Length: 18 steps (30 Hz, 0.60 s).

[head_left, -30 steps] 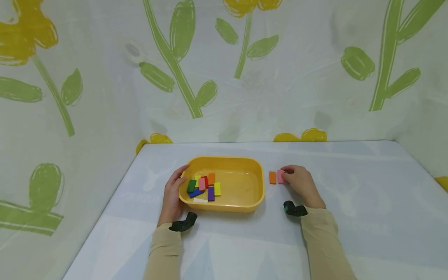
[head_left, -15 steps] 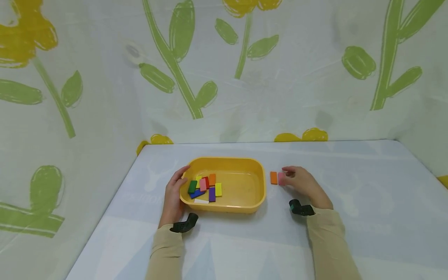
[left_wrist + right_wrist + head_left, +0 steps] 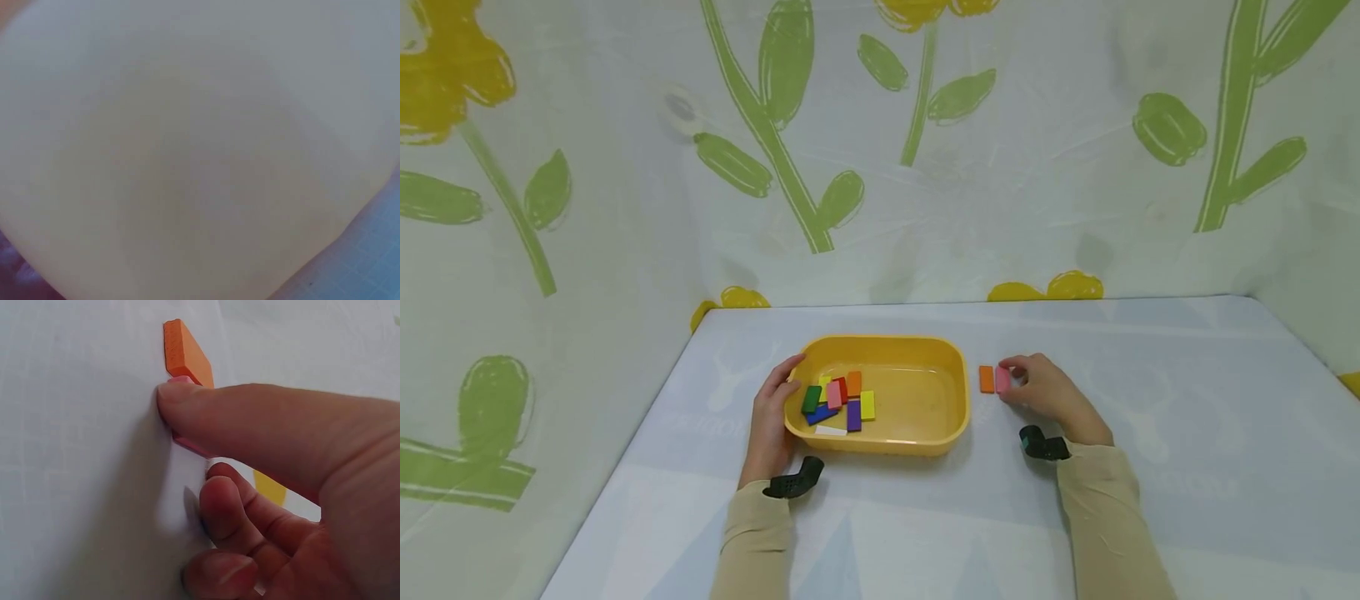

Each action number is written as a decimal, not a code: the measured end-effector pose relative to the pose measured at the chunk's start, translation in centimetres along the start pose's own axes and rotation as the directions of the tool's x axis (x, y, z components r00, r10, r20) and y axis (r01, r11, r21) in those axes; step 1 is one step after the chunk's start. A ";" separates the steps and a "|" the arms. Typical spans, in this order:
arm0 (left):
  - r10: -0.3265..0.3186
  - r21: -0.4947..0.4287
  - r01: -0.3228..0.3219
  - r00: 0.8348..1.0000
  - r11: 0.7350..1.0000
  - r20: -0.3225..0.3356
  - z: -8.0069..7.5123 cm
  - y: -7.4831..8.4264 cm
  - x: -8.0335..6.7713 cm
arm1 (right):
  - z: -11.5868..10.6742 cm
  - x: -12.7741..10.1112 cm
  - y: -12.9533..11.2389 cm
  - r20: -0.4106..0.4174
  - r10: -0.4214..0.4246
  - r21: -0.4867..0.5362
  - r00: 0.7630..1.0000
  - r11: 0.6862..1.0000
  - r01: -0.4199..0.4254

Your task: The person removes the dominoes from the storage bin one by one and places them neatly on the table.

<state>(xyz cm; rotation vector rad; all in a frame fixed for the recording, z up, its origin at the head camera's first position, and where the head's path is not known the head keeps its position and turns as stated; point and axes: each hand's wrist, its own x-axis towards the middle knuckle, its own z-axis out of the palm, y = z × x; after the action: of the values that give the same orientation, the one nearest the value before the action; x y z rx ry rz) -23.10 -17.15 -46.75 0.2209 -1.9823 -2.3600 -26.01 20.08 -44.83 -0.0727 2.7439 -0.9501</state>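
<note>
A person seated at a pale blue-grey table [image 3: 1150,400], its floral cloth backdrop [image 3: 625,167] rising behind, works with both hands. At left, the left hand [image 3: 772,417] curls its fingers and thumb around the near-left rim of a shallow yellow plastic tub [image 3: 925,350], steadying it; the left wrist view is filled by a blur and adds nothing. Inside the tub, gathered at its left end, lie flat rectangular coloured blocks [image 3: 838,402] (green, blue, pink, red, orange, yellow, purple and one white among them), some overlapping, while the tub's right half shows bare floor. Just right of the tub, apart from its wall, a small flat orange rectangular block [image 3: 987,379] lies on the table, and touching its right side, or very nearly, sits a small flat pink rectangular block [image 3: 1002,380]. The right hand [image 3: 1048,396] pinches this pink block, thumb lying along its top edge and fingers curled beneath, as the right wrist view shows [image 3: 187,440]. Judging from the layout, the step in hand is settling the pink block beside the orange one; doing it well likely means keeping the pinch light, holding the long edges parallel, and letting go without nudging the orange neighbour out of line.
</note>
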 end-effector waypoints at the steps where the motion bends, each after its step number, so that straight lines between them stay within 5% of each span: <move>1: -0.001 -0.003 0.001 1.000 1.000 0.001 0.0 0.0 0.0 | 0.1 0.0 0.0 -0.001 0.003 -0.002 1.000 1.000 -0.003; 18: 0.007 -0.022 -0.007 1.000 1.000 0.007 0.0 0.0 0.0 | 0.0 0.2 0.1 0.012 -0.002 0.005 1.000 1.000 0.002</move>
<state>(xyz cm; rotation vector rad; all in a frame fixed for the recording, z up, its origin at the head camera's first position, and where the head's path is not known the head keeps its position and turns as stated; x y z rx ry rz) -23.14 -17.14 -46.71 0.2044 -1.9563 -2.3799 -26.16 20.14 -44.94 -0.0799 2.7306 -0.9542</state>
